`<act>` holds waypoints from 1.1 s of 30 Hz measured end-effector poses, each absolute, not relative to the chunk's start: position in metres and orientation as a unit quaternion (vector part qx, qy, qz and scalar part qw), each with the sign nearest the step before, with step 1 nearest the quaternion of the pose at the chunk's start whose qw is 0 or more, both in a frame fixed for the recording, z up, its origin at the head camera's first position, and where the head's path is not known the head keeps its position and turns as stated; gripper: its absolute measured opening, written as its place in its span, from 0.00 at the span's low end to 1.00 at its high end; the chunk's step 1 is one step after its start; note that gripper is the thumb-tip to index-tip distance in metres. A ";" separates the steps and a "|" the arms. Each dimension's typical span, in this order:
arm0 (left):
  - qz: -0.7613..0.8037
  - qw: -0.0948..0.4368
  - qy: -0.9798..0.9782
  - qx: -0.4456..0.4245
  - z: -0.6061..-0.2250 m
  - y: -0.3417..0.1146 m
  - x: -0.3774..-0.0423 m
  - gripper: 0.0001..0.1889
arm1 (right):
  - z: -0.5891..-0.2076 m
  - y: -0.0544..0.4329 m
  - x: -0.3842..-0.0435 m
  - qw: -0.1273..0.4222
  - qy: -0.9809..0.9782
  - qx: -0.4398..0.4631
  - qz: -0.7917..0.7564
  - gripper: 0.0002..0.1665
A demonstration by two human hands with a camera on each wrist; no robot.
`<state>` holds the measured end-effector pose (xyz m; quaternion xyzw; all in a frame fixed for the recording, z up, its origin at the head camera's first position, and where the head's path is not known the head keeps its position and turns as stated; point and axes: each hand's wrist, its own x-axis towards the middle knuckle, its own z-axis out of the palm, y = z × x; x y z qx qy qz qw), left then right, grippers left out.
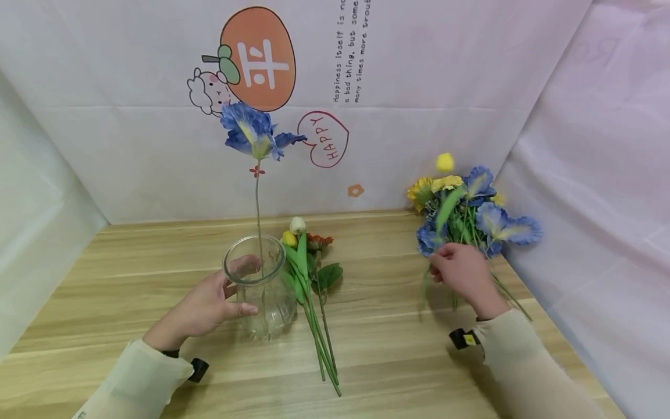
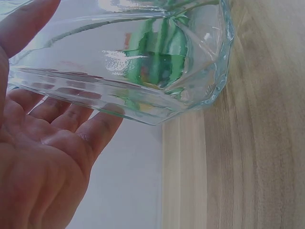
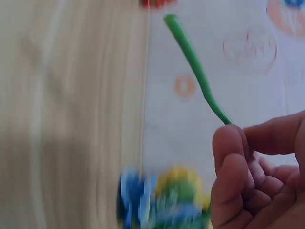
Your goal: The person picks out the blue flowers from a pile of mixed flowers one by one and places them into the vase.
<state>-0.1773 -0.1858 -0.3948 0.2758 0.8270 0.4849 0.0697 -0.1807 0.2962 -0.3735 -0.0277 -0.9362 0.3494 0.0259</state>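
Note:
My left hand holds the side of a clear glass vase, with the thumb in front and the other fingers behind; the left wrist view shows the fingers along the glass. One blue iris stands upright in the vase. On the right, my right hand pinches a green stem between thumb and fingers. Above that hand rise a green leaf and a yellow tulip bud, which look to belong to this stem. The hand is in front of a pile of blue and yellow flowers.
Just right of the vase lie tulips with green stems, a white bud, a yellow bud and a red-orange flower. A printed white cloth hangs behind the wooden table.

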 end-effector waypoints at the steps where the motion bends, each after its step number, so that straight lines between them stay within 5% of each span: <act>1: 0.485 0.069 0.827 0.277 -0.395 -0.186 -0.178 0.46 | -0.375 0.288 -0.179 0.023 -0.936 -0.010 0.350 0.16; 20: 0.491 0.067 0.823 0.278 -0.396 -0.185 -0.177 0.45 | -0.400 0.155 -0.153 -0.143 -0.879 0.153 0.428 0.11; 26: 0.490 0.066 0.825 0.273 -0.396 -0.186 -0.177 0.46 | -0.409 0.139 -0.150 -0.153 -0.889 0.192 0.387 0.15; 33: 0.488 0.070 0.826 0.271 -0.395 -0.187 -0.177 0.47 | -0.415 0.134 -0.152 -0.102 -0.924 0.227 0.289 0.15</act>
